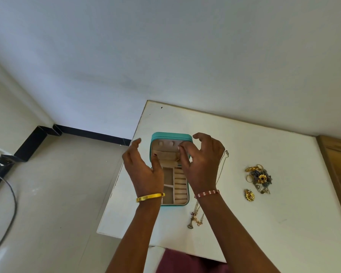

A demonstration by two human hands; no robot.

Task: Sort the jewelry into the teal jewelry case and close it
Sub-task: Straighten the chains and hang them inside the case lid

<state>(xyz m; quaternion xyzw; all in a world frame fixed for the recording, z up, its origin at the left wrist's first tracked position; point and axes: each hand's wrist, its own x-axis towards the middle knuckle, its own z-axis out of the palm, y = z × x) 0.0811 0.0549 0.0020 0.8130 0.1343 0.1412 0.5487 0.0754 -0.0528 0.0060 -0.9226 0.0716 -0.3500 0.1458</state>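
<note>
In the head view, the teal case (170, 137) is lying open on the table (244, 223), under both hands. The right hand (202, 164) is pinching something small, too small to name; the left hand (144, 170) is hovering with relaxed fingers. The necklaces (195, 217) near the case look light and easy to tangle, so lifting by the chain seems best.

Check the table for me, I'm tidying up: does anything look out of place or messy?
Yes. Jewelry lies loose outside the open teal case: necklace chains beside it, and a tangled heap of earrings further right, with one gold earring strayed from the heap.
</note>
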